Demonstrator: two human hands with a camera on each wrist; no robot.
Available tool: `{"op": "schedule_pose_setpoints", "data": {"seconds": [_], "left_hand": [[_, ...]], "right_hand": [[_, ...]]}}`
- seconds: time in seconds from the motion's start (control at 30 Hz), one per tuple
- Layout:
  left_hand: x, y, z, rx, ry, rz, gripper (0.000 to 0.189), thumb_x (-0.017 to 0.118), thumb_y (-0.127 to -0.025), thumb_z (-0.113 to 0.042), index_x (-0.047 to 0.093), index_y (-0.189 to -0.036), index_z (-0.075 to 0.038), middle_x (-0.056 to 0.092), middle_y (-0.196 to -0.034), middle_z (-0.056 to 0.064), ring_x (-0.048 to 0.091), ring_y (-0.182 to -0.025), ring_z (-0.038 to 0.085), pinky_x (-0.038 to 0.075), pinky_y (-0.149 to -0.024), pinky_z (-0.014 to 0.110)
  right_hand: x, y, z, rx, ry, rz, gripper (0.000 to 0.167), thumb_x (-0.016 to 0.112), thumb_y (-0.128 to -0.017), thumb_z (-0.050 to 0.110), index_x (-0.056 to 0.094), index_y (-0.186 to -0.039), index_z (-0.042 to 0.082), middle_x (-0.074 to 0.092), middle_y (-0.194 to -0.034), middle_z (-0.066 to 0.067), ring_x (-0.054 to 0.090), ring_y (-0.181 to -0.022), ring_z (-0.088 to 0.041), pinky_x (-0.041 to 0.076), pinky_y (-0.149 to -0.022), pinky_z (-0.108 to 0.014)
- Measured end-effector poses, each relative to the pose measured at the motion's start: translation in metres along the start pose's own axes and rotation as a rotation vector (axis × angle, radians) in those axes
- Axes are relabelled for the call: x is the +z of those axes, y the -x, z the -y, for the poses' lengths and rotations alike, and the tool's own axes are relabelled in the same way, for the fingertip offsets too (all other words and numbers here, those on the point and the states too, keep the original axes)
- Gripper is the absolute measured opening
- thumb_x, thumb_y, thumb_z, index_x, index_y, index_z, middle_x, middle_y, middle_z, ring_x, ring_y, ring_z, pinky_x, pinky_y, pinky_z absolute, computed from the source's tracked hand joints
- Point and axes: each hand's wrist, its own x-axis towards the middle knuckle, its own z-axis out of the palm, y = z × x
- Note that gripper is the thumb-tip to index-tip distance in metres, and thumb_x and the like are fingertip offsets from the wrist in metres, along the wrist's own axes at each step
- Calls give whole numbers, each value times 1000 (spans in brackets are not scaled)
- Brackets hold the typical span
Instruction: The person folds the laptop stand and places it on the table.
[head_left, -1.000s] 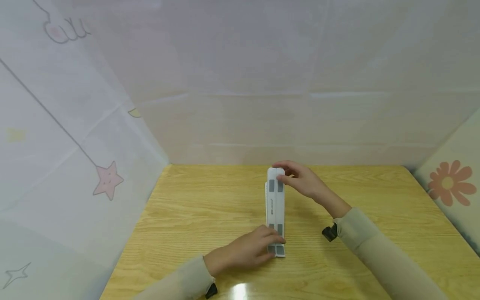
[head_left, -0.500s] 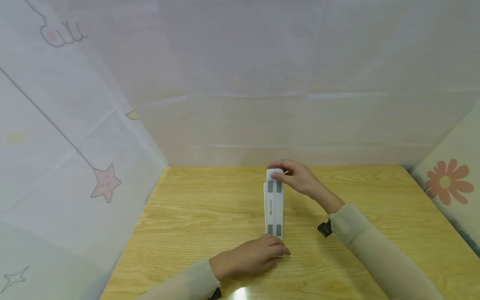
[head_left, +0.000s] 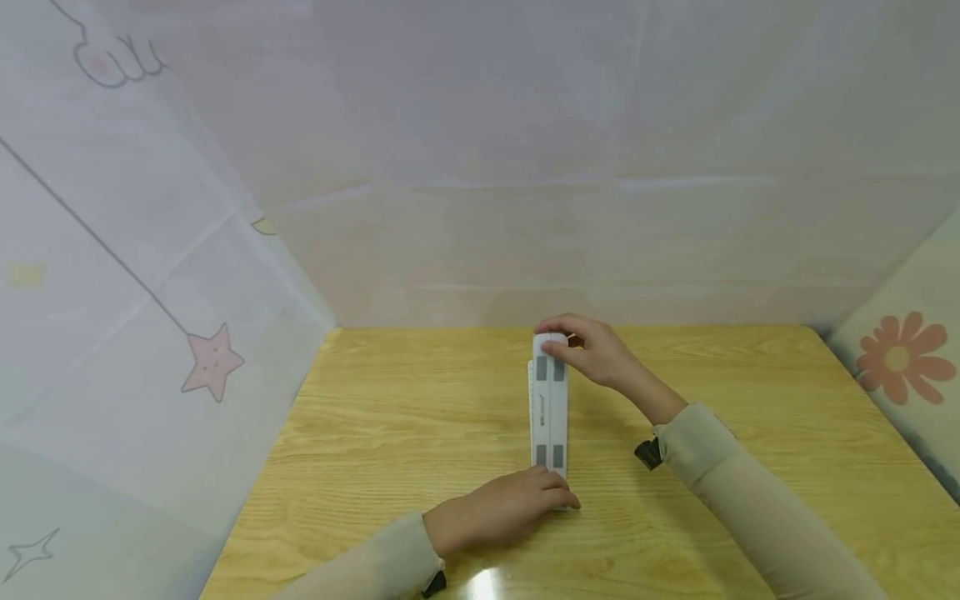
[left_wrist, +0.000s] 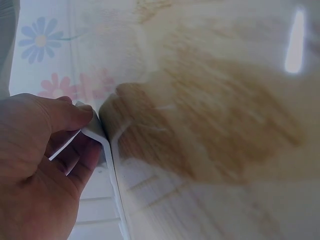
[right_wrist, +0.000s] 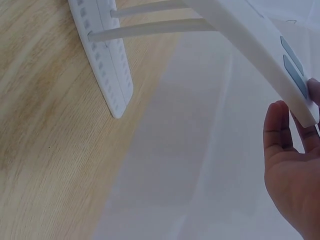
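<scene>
A white folding laptop stand (head_left: pixel 557 417) with grey pads stands near the middle of the table, raised into a slope. My left hand (head_left: pixel 501 510) covers its near end; in the left wrist view that hand (left_wrist: pixel 37 165) pinches the bent front lip (left_wrist: pixel 95 131) between thumb and fingers. At the far, raised end, my right hand (head_left: pixel 600 354) holds the tip. The right wrist view has the right hand (right_wrist: pixel 295 175) gripping the upper arm (right_wrist: pixel 250 47) of the stand. Struts (right_wrist: pixel 155 31) join that arm to the perforated base (right_wrist: pixel 111 70), which lies on the table.
The wooden table (head_left: pixel 375 417) has a glossy top with a bright reflection near its front. A pale cloth wall (head_left: pixel 480 208) rises behind it. Patterned side walls carry a pink star (head_left: pixel 213 362) on the left and an orange flower (head_left: pixel 900 358) on the right.
My left hand has shifted slightly right and now covers the stand's near end. My right hand has moved a little left, its thumb further over the tip. The stand has hardly moved.
</scene>
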Motion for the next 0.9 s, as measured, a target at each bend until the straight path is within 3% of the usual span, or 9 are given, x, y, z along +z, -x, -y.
{"op": "schedule_pose_setpoints", "data": {"seconds": [0.37,0.63,0.9], "left_hand": [[1,0,2,12,-41,21,25,56,-104,-12,66,-127,-16,64,-122,-5,57,-114,7,40,-103,12],[0,-2,-1,11,-166,94,28,54,-105,-14,62,-131,-20,62,-125,-8,54,-117,6,41,-104,14],[2,-4,-2,40,-254,106,25,55,-105,-17,61,-129,-20,62,-123,-9,54,-111,6,44,-96,15]], "right_hand": [[3,3,1,25,-33,-12,31,64,-101,21,66,-130,9,63,-134,-10,64,-103,-23,56,-84,-37],[2,5,4,37,-34,-23,31,65,-101,20,67,-129,9,63,-133,-10,65,-101,-23,57,-83,-37],[2,6,6,11,-5,-36,31,65,-101,21,67,-129,9,64,-131,-11,65,-97,-22,57,-81,-38]]}}
